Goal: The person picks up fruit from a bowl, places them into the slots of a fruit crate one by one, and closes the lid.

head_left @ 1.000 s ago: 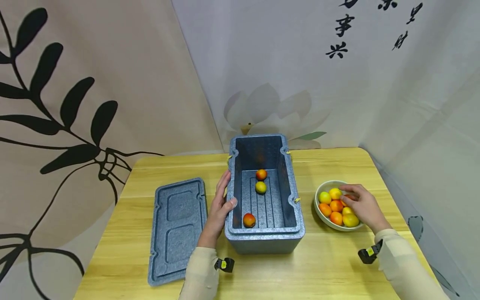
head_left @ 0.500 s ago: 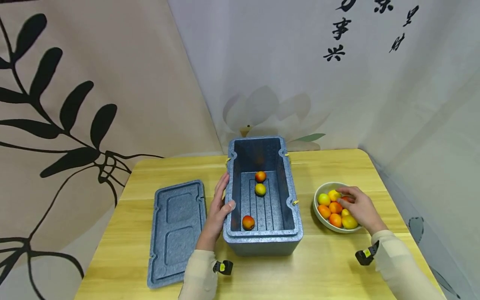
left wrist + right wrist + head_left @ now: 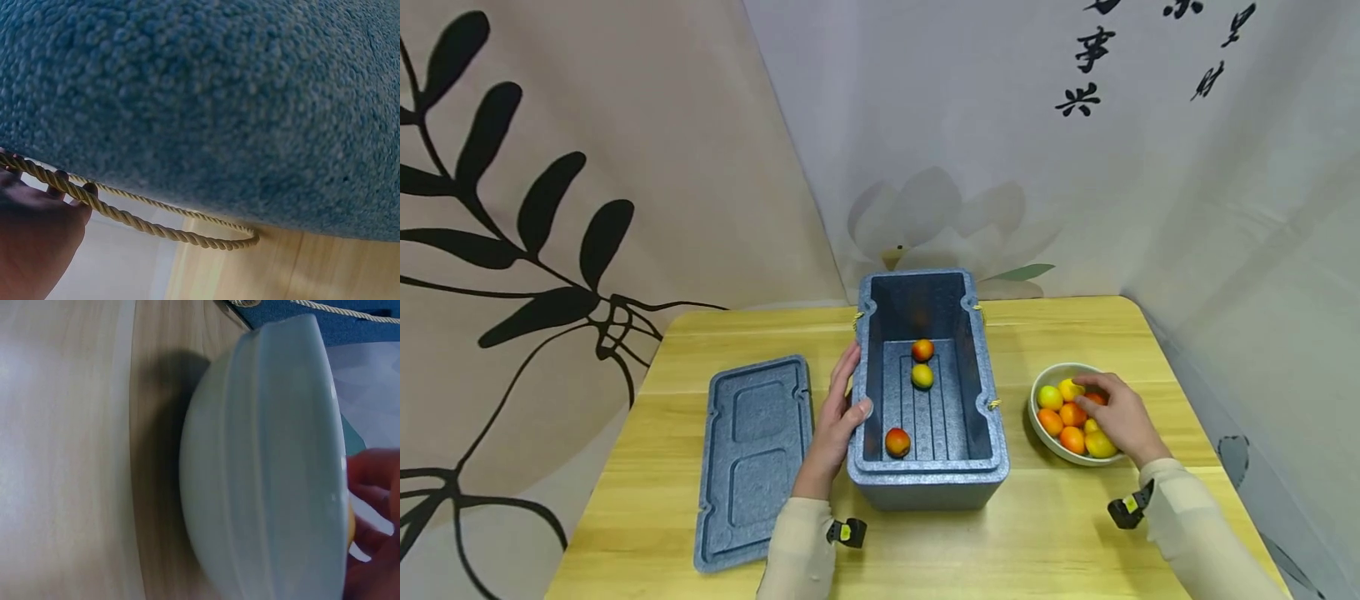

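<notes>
The left hand (image 3: 837, 421) lay flat against the box (image 3: 925, 475), fingers straight, thumb on its rim. The right hand (image 3: 1116, 415) rested on the fruit (image 3: 1060, 417) in the bowl (image 3: 1037, 392); whether its fingers grasped any, I cannot tell.

blue foam lid (image 3: 754, 457), wooden table (image 3: 1060, 533), printed curtains (image 3: 587, 167)

A light wooden table (image 3: 647, 467) stands before curtains printed with black leaves and calligraphy.
</notes>
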The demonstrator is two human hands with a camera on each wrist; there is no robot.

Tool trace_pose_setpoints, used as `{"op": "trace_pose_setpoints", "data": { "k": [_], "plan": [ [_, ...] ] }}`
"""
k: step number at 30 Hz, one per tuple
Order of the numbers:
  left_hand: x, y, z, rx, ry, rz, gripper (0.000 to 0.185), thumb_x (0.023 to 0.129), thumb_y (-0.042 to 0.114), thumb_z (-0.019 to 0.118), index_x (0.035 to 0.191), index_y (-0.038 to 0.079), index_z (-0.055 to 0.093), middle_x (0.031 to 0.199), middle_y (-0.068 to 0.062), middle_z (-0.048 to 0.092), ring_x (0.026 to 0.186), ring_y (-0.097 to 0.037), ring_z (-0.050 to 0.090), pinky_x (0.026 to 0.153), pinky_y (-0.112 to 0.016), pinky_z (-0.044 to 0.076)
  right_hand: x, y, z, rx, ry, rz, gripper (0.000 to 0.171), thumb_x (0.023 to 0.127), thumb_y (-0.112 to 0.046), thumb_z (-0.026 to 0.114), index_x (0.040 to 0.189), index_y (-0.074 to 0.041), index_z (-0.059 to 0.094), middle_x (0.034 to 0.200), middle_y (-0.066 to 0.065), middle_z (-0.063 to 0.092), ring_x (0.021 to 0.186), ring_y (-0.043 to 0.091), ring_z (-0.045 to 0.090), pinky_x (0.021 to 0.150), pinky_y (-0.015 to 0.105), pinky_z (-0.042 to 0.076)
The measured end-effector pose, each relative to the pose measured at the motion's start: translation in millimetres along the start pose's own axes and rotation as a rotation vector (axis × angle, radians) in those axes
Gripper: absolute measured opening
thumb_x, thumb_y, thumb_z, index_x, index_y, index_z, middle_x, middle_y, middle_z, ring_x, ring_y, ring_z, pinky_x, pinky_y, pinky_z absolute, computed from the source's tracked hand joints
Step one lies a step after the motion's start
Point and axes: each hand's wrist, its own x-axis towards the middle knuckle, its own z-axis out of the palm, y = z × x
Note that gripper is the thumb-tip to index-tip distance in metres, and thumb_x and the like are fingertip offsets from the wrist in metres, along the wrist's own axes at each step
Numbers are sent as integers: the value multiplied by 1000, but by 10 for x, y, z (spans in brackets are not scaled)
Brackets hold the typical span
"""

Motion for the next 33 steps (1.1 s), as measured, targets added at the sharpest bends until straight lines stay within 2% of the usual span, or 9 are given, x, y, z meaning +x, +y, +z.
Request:
{"op": "trace_pose_setpoints", "data": {
  "k": [3, 7, 14, 20, 24, 33],
  "plan": [
    [5, 4, 9, -3, -1, 2, 69, 92, 13, 49, 156, 9, 26, 163, -5, 13, 146, -27, 14, 111, -53, 21, 4, -2, 4, -26, -5, 8, 33, 93, -2, 58, 126, 5, 59, 125, 26, 51, 111, 43, 50, 93, 57, 39],
    [6, 8, 14, -1, 2, 2, 69, 92, 16, 50, 156, 10, 26, 163, -3, 14, 146, -26, 14, 110, -57, 19, 25, 1, 12, -80, -30, 1, 39, 86, 7, 55, 125, 7, 57, 123, 28, 51, 110, 44, 51, 92, 56, 40],
    [7, 12, 18, -8, 12, -6, 71, 91, 19, 51, 156, 11, 26, 163, -3, 14, 146, -26, 14, 111, -59, 17, 45, 10, 38, -124, -83, 17, 48, 77, 12, 58, 124, 13, 50, 122, 32, 50, 111, 47, 48, 94, 60, 38],
    [14, 6, 21, -14, 18, -12, 70, 91, 16, 51, 156, 12, 27, 163, -3, 14, 146, -25, 15, 110, -58, 18, 50, 26, 53, -150, -101, 32, 43, 77, 13, 59, 119, 11, 51, 118, 31, 52, 106, 45, 51, 92, 59, 40],
    [2, 5, 22, -15, 21, -17, 70, 91, 16, 50, 156, 13, 27, 162, -3, 14, 146, -24, 15, 110, -58, 18, 50, 20, 45, -169, -95, 10, 37, 80, 11, 62, 116, 11, 52, 114, 30, 55, 103, 44, 53, 90, 58, 42],
    [-1, -21, 21, -6, 21, -2, 70, 91, 16, 50, 156, 12, 27, 162, -3, 14, 146, -24, 15, 110, -60, 16, 36, 4, 55, -185, -74, 9, 44, 84, 5, 65, 125, 13, 49, 118, 32, 55, 108, 47, 52, 92, 58, 41]
  ]
}}
